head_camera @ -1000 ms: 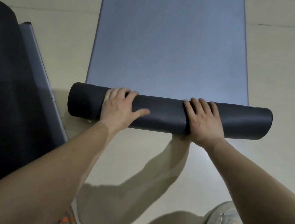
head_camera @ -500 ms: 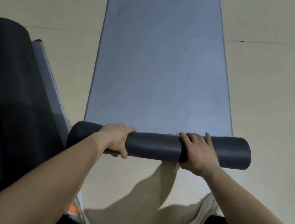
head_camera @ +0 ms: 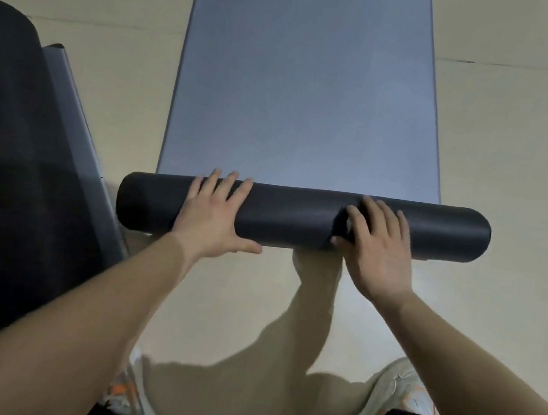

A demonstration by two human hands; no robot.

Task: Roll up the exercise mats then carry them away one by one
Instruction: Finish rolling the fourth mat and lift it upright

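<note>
Where left hand [head_camera: 210, 220] was wrapped round roll half second ago, it is now laid flat.
- Floor [head_camera: 512, 167]: pale.
- Exercise mat [head_camera: 307, 90]: grey length spread flat on floor, long stretch not yet rolled.
- Second mat [head_camera: 10, 175]: dark, at left, untouched.
- Roll [head_camera: 299, 217]: dark cylinder at mat's near end.
- Left hand: fingers [head_camera: 228, 186] straight, spread over roll top.
- Right hand [head_camera: 376, 251]: fingers curled over roll, thumb pressed into near face.
- Judged: next forward push being set up; carrying far off.
</note>
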